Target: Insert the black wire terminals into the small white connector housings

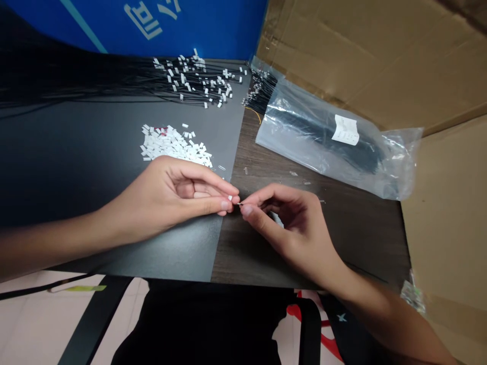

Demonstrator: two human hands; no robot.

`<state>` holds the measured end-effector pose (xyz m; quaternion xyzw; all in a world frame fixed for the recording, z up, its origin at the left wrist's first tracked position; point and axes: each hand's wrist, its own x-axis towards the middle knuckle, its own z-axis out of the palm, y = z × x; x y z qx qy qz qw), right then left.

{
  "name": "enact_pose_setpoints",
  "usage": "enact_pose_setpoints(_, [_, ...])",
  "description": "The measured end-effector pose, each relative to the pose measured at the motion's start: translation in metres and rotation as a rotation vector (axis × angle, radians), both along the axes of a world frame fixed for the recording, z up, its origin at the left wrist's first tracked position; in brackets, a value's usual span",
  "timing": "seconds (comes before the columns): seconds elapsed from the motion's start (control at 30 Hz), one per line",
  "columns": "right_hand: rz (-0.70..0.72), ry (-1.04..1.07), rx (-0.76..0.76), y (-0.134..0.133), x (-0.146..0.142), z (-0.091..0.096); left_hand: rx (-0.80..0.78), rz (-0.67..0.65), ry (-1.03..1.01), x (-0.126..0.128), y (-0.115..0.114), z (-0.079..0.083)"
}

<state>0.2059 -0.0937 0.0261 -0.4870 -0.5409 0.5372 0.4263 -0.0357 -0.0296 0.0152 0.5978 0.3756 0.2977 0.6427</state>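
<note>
My left hand is pinched shut on a small white plastic connector held at its fingertips. My right hand is pinched on the metal tip of a thin black wire, which meets the connector between the two hands. Both hands hover just above the table's front part, where a dark grey mat meets the wood-grain tabletop. A loose pile of white connectors lies just behind my left hand.
Several black wires fitted with white connectors fan out at the back of the mat. A clear plastic bag of black wires lies at the right. A blue board and cardboard walls close off the back and right.
</note>
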Motion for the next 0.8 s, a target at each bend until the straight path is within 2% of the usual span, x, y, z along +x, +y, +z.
enact_pose_setpoints(0.17, [0.004,0.017,-0.047,0.0002,-0.0004,0.0009,0.022,-0.043,-0.020,-0.0015,0.0042,-0.0029])
enact_pose_setpoints(0.5, [-0.009,0.042,-0.052,-0.0005,0.0005,0.0007,0.092,0.001,-0.003,-0.0014,0.0035,-0.0008])
enact_pose_setpoints(0.8, [0.042,0.034,-0.089,0.0007,0.0016,0.0037,0.141,0.060,-0.022,0.0016,-0.0043,0.0030])
